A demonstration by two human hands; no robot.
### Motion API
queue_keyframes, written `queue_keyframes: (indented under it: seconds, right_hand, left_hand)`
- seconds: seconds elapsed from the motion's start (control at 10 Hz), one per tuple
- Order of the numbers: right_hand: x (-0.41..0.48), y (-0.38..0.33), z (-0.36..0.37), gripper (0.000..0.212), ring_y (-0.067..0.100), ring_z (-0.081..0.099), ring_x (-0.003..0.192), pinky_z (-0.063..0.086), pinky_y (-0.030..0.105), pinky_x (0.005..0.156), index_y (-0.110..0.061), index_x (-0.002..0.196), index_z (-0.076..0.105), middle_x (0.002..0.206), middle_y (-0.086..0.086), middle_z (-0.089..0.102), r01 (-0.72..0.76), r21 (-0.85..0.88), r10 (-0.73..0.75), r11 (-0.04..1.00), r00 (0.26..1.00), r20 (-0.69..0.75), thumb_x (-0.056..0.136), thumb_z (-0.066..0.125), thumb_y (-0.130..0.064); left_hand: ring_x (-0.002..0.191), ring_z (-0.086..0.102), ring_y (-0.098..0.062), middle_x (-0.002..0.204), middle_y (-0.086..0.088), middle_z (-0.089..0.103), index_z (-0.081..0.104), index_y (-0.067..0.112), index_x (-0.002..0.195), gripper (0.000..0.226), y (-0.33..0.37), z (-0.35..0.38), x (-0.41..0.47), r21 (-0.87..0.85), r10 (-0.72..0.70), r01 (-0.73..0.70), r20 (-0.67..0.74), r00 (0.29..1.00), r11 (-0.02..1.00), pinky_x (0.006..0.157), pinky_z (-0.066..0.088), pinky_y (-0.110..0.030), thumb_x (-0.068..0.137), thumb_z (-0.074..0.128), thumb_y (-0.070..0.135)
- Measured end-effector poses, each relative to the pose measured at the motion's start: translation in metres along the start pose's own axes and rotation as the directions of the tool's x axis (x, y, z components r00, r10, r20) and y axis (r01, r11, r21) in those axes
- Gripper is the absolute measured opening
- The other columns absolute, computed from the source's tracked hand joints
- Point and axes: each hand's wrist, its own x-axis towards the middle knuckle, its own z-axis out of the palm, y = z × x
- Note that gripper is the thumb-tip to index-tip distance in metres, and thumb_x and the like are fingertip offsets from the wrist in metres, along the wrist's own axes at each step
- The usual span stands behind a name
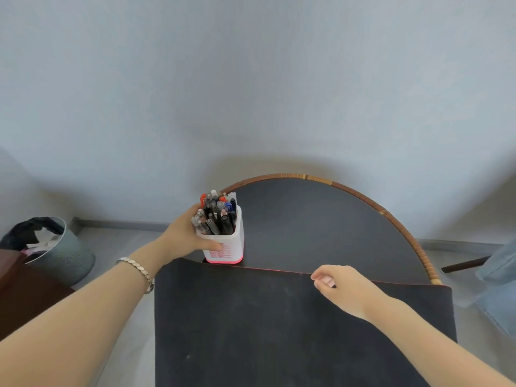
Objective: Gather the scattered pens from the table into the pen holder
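A white pen holder [233,241] with a pink base stands upright near the left edge of the dark round table [321,224]. It is packed with several pens [216,212], black, grey, red and blue, tips and caps sticking up. My left hand [184,237] wraps around the holder's left side, thumb across its front. My right hand [339,283] hovers over the far edge of a black mat [265,325], fingers curled loosely with nothing visible in them. No loose pens show on the table or mat.
The table has a woven rattan rim [391,219] and stands against a pale wall. A metal waste bin [55,247] with a black liner stands on the floor at left. A denim-covered object [499,286] and a dark chair leg [466,265] are at right.
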Motion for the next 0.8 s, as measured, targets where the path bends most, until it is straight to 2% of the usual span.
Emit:
queue_keyframes:
  seconds: [0.1, 0.2, 0.3, 0.4, 0.5, 0.6, 0.7, 0.8]
  right_hand:
    - [-0.003, 0.0, -0.001, 0.025, 0.013, 0.06, 0.1, 0.048, 0.029, 0.092, -0.026, 0.111, 0.058, 0.112, -0.005, 0.065, -0.012, -0.012, 0.012, 1.0, 1.0, 0.001, 0.091, 0.043, -0.03]
    - [-0.008, -0.002, -0.005, 0.026, 0.014, 0.06, 0.101, 0.048, 0.029, 0.093, -0.025, 0.112, 0.057, 0.115, -0.004, 0.064, -0.012, -0.022, 0.012, 1.0, 1.0, -0.005, 0.092, 0.042, -0.03]
    - [-0.015, -0.009, -0.008, 0.028, 0.016, 0.058, 0.104, 0.047, 0.029, 0.094, -0.023, 0.115, 0.056, 0.119, -0.002, 0.062, -0.006, -0.056, 0.006, 0.998, 1.0, -0.003, 0.092, 0.041, -0.028]
    - [-0.022, -0.019, -0.013, 0.029, 0.017, 0.057, 0.108, 0.047, 0.031, 0.097, -0.022, 0.117, 0.054, 0.123, -0.001, 0.06, 0.005, -0.099, -0.006, 0.995, 1.0, -0.006, 0.093, 0.039, -0.027]
    - [-0.033, -0.033, -0.024, 0.029, 0.019, 0.057, 0.11, 0.046, 0.032, 0.098, -0.021, 0.117, 0.055, 0.124, 0.0, 0.059, 0.012, -0.155, -0.016, 0.988, 1.0, -0.025, 0.092, 0.039, -0.026]
    - [-0.043, -0.044, -0.042, 0.029, 0.022, 0.059, 0.108, 0.048, 0.033, 0.096, -0.018, 0.114, 0.057, 0.123, 0.003, 0.061, 0.011, -0.247, -0.023, 0.969, 0.999, -0.044, 0.091, 0.04, -0.024]
    - [-0.057, -0.06, -0.076, 0.031, 0.026, 0.061, 0.103, 0.05, 0.037, 0.092, -0.012, 0.107, 0.062, 0.118, 0.007, 0.064, -0.008, -0.361, -0.021, 0.932, 0.997, -0.077, 0.087, 0.039, -0.02]
    - [-0.075, -0.078, -0.121, 0.033, 0.027, 0.059, 0.108, 0.048, 0.041, 0.094, -0.008, 0.107, 0.061, 0.119, 0.009, 0.063, -0.018, -0.421, -0.049, 0.907, 0.988, -0.149, 0.085, 0.04, -0.02]
  left_hand:
    - [0.102, 0.059, -0.01, 0.108, 0.012, 0.063, 0.046, 0.026, 0.122, 0.084, 0.003, 0.0, 0.001, -0.012, -0.001, 0.002, 0.017, 1.0, 1.0, 0.089, 0.047, -0.029, 0.051, 0.088, 0.011]
    - [0.106, 0.059, -0.015, 0.112, 0.007, 0.065, 0.046, 0.024, 0.125, 0.085, 0.004, -0.002, 0.001, -0.007, -0.018, 0.018, 0.061, 0.998, 1.0, 0.097, 0.046, -0.038, 0.052, 0.087, 0.008]
    - [0.111, 0.057, -0.018, 0.112, 0.009, 0.062, 0.042, 0.02, 0.13, 0.082, 0.01, -0.004, -0.009, 0.067, -0.04, 0.035, 0.084, 0.996, 0.997, 0.093, 0.049, -0.031, 0.062, 0.081, -0.003]
    - [0.131, 0.039, -0.025, 0.136, 0.002, 0.043, 0.005, 0.015, 0.146, 0.11, 0.023, 0.0, -0.029, 0.008, -0.104, 0.104, 0.05, 0.993, 0.995, 0.101, 0.039, -0.03, 0.066, 0.079, -0.003]
    - [0.138, 0.022, -0.027, 0.148, -0.003, 0.022, -0.009, 0.01, 0.145, 0.125, 0.046, 0.007, -0.054, 0.062, -0.118, 0.127, -0.132, 0.984, 0.99, 0.111, 0.021, -0.04, 0.062, 0.085, 0.018]
    - [0.136, 0.02, -0.028, 0.149, -0.011, 0.021, 0.011, 0.011, 0.144, 0.093, 0.082, 0.009, -0.072, 0.348, 0.102, 0.02, -0.328, 0.939, 0.937, 0.111, 0.021, -0.04, 0.076, 0.071, 0.032]
    - [0.106, 0.048, -0.019, 0.123, -0.006, 0.054, 0.051, 0.016, 0.119, 0.031, 0.139, 0.011, -0.083, 0.443, 0.185, -0.075, -0.212, 0.959, 0.893, 0.087, 0.039, -0.028, 0.088, 0.051, 0.023]
    - [0.081, 0.053, -0.022, 0.091, -0.005, 0.061, 0.056, 0.019, 0.082, 0.011, 0.19, 0.01, -0.095, 0.578, 0.241, -0.121, -0.135, 0.961, 0.807, 0.07, 0.039, -0.026, 0.086, 0.046, 0.021]
